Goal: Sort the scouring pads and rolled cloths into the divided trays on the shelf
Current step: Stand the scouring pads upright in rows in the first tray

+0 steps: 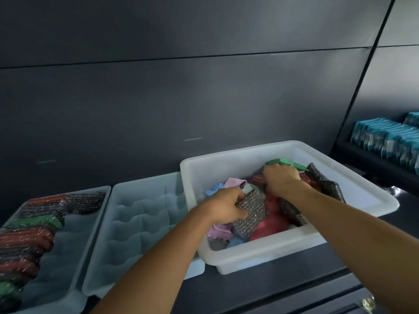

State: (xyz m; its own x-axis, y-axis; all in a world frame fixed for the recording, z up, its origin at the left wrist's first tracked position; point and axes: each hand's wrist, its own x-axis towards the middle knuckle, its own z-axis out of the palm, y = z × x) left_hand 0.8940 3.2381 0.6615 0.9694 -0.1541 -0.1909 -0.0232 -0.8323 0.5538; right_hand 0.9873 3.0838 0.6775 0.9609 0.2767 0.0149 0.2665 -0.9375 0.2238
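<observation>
Status check: the left tray already had one whole column packed with red, green and dark scouring pads. The column beside it was bare. The middle tray, the one with the wavy dividers, had no cloths showing in it, so that half of the job looked untouched.

Everything else was piled in the white bin at the right end of the shelf. That meant pink, lilac and blue cloths mixed in with more pads.

Both hands were down in the bin. The left grip was clamped on a silver pad, fingers curled round its edge. The right grip was curled over a red pad, with a green pad just behind the knuckles. Hard to say if it had hold of just the one.

Best guess is under halfway, with a good few pads to go and all of the cloths.
</observation>
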